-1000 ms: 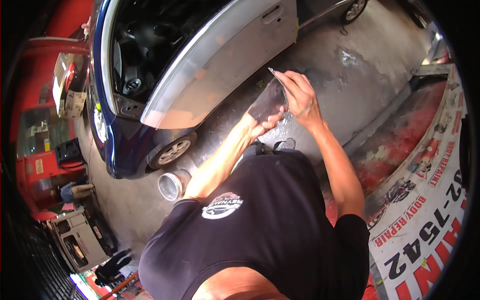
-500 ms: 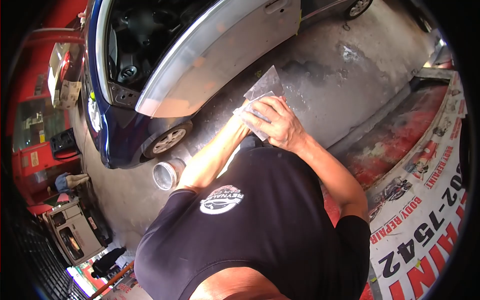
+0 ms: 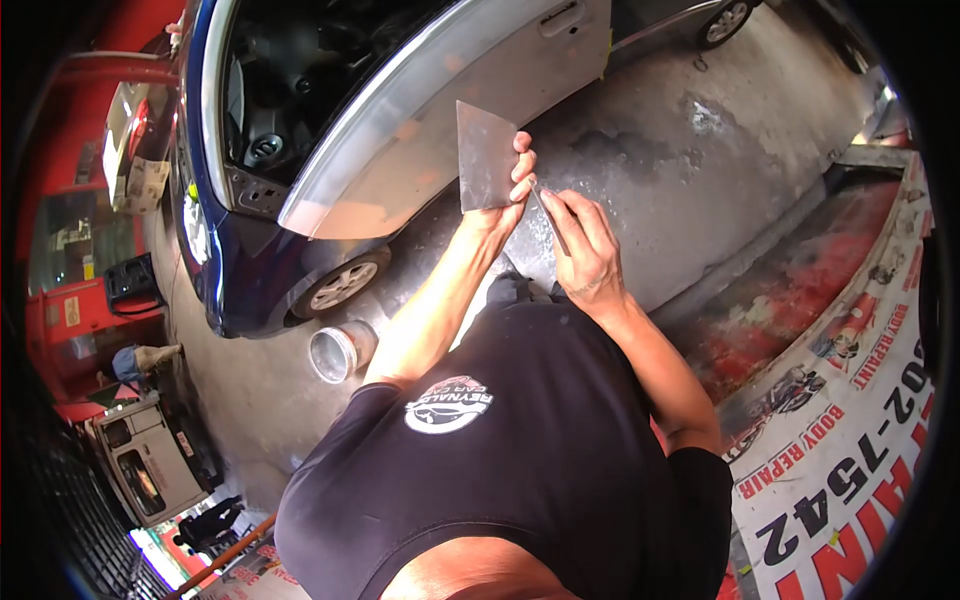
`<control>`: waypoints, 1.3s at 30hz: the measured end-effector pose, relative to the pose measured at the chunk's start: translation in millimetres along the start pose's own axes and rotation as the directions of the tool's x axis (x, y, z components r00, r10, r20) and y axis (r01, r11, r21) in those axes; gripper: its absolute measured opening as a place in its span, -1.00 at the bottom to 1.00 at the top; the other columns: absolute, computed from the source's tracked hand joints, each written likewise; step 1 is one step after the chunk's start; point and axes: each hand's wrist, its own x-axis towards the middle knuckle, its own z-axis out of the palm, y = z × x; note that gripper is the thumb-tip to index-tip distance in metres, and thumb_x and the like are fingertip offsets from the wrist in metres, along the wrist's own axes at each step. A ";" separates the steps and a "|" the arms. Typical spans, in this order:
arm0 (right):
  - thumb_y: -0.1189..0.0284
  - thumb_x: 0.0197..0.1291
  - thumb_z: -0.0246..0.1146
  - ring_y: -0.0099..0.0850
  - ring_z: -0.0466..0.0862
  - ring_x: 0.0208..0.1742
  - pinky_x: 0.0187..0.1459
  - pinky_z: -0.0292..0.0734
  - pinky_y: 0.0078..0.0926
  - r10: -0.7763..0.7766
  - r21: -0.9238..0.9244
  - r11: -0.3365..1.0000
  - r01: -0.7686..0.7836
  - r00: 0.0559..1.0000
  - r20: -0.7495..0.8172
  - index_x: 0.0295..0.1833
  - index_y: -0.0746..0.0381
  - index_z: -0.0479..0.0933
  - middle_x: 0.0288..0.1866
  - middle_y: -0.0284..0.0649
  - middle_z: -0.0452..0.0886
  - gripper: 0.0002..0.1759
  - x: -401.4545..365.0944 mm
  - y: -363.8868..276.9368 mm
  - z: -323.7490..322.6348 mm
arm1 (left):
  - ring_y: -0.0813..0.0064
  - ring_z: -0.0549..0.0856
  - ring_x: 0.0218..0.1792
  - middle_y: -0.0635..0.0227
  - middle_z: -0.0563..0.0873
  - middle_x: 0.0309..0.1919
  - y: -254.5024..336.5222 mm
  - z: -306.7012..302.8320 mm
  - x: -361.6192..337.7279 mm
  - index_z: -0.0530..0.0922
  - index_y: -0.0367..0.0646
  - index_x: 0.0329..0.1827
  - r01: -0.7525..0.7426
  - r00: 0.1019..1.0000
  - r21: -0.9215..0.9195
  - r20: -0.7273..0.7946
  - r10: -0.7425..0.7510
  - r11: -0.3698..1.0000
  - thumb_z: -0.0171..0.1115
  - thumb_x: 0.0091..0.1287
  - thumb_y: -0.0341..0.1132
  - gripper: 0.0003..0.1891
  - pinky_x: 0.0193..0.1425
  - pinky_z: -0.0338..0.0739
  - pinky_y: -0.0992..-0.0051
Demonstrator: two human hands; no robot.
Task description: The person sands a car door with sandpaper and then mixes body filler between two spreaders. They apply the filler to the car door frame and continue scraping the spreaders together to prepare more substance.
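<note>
A flat grey plate (image 3: 484, 160) with a pointed upper corner is in my left hand (image 3: 508, 200), its fingers curled round the right edge. Just to the right, my right hand (image 3: 588, 245) pinches a thin, dark flat blade (image 3: 552, 222), seen nearly edge-on. The two hands are close together but apart. Beyond them is the car door (image 3: 420, 130), grey with a pale lower corner and faint orange patches.
A dark blue car (image 3: 240, 270) with its front wheel (image 3: 345, 283) stands at upper left. A metal can (image 3: 333, 353) is on the floor below the wheel. A printed banner (image 3: 810, 470) lies at right. A beige vehicle (image 3: 150, 462) is at lower left.
My hands have moved apart; the left has turned its plate upright, and the right has drawn back to the right with its blade turned edge-on. The view has shifted slightly.
</note>
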 end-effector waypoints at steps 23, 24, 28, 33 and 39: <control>0.75 0.19 0.39 -0.01 0.75 0.01 0.02 0.74 -0.14 0.022 -0.042 0.999 -0.024 0.999 -0.045 0.33 0.35 0.64 0.09 0.00 0.66 -0.46 -5.7 2.1 8.4 | 0.46 0.48 -0.30 0.20 0.54 -0.05 -8.1 9.1 -1.5 0.49 -0.08 0.15 -0.010 0.999 -0.138 -0.033 0.006 0.990 0.21 0.63 -0.12 -0.75 -0.53 0.46 0.60; 0.75 0.19 0.37 -0.02 0.75 0.01 0.02 0.74 -0.14 0.040 -0.069 0.997 -0.044 0.997 -0.061 0.31 0.36 0.65 0.08 0.00 0.67 -0.47 -4.9 3.8 8.0 | 0.46 0.48 -0.30 0.19 0.53 -0.05 -7.6 9.9 -2.6 0.49 -0.09 0.15 0.004 1.000 -0.156 -0.029 -0.009 0.988 0.21 0.62 -0.13 -0.74 -0.54 0.46 0.60; 0.75 0.19 0.37 -0.05 0.76 -0.01 0.00 0.74 -0.18 0.082 -0.125 0.988 -0.095 0.991 -0.110 0.29 0.35 0.67 0.05 -0.01 0.69 -0.50 -5.9 16.3 2.3 | 0.46 0.46 -0.30 0.19 0.53 -0.05 -2.6 23.7 -7.2 0.49 -0.12 0.14 0.043 0.997 -0.162 0.065 -0.032 0.986 0.22 0.61 -0.13 -0.72 -0.55 0.48 0.60; 0.75 0.18 0.37 -0.07 0.76 -0.02 -0.02 0.74 -0.20 0.038 -0.075 0.996 -0.045 0.995 -0.094 0.27 0.32 0.68 0.06 -0.04 0.69 -0.50 7.9 13.0 -4.5 | 0.52 0.47 -0.32 0.20 0.52 -0.04 -5.5 26.2 -10.9 0.48 -0.16 0.17 0.048 0.996 -0.047 0.078 -0.044 0.998 0.22 0.63 -0.14 -0.70 -0.55 0.47 0.64; 0.73 0.18 0.38 -0.09 0.75 -0.04 -0.04 0.74 -0.19 0.033 -0.090 0.995 -0.038 0.998 -0.055 0.26 0.29 0.69 0.03 -0.08 0.70 -0.51 6.0 15.7 -6.0 | 0.58 0.48 -0.34 0.22 0.50 -0.04 -7.2 26.9 -16.1 0.47 -0.20 0.18 0.047 0.997 0.065 0.052 -0.051 0.997 0.20 0.65 -0.15 -0.70 -0.55 0.45 0.68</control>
